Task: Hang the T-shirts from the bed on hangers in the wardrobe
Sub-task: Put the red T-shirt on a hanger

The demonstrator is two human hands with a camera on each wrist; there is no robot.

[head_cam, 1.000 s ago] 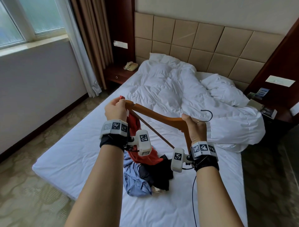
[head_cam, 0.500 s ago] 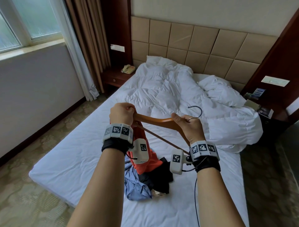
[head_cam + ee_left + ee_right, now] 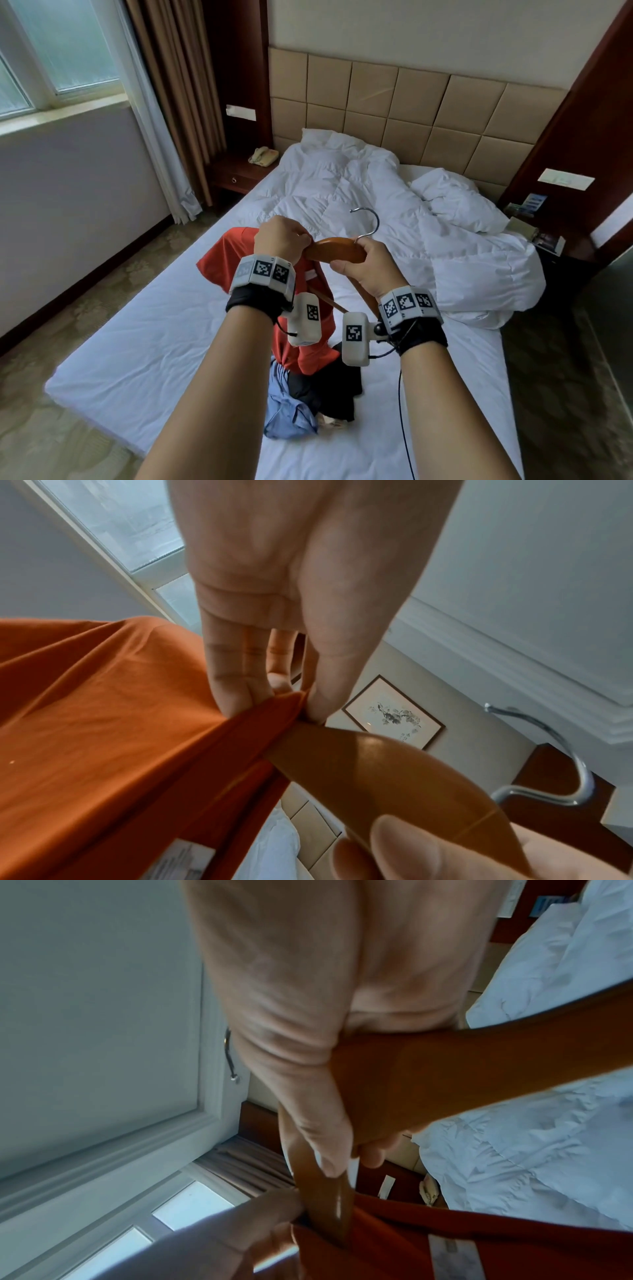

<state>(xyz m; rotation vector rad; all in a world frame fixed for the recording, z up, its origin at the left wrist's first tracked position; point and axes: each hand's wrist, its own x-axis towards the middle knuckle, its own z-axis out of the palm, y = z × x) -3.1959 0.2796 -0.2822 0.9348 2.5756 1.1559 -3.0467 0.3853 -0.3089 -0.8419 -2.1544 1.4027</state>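
Left to right, from your head cam: window point(image 3: 61, 51) and curtains point(image 3: 171, 102) on the far left, floor strip below, then the bed point(image 3: 137, 342) w/ its left edge running diagonally & bare sheet on that side, so room there. One nightstand w/ one phone point(image 3: 263, 157) sits at the bed's far-left corner. Your left hand point(image 3: 281, 238) is raised over the bed, grip pinched on the collar edge of the orange T-shirt point(image 3: 233, 253); the left wrist cam shows thumb & fingers point(image 3: 236, 685) nipping the fabric right where the hanger arm enters it. One wooden hanger point(image 3: 337, 250), one metal hook point(image 3: 371, 219) pointing up & away from you. The shirt is draped over the hanger's left arm and hangs down, its lower part reaching the clothes pile on the sheet. In the pile, near the foot edge betw. your forearms: one blue garment point(image 3: 287, 414), one black garment point(image 3: 339, 387), touching each other; can't tell if more lie under. Your right hand point(image 3: 363, 267) has its grip wrapped round the hanger's middle, thumb on top, just beside the left hand. Right of that: one rumpled white duvet point(image 3: 462, 267) filling the bed's far-right part, one pillow point(image 3: 455, 202) at the headboard, then a second nightstand point(image 3: 555, 246) w/ small items, too small to make out.
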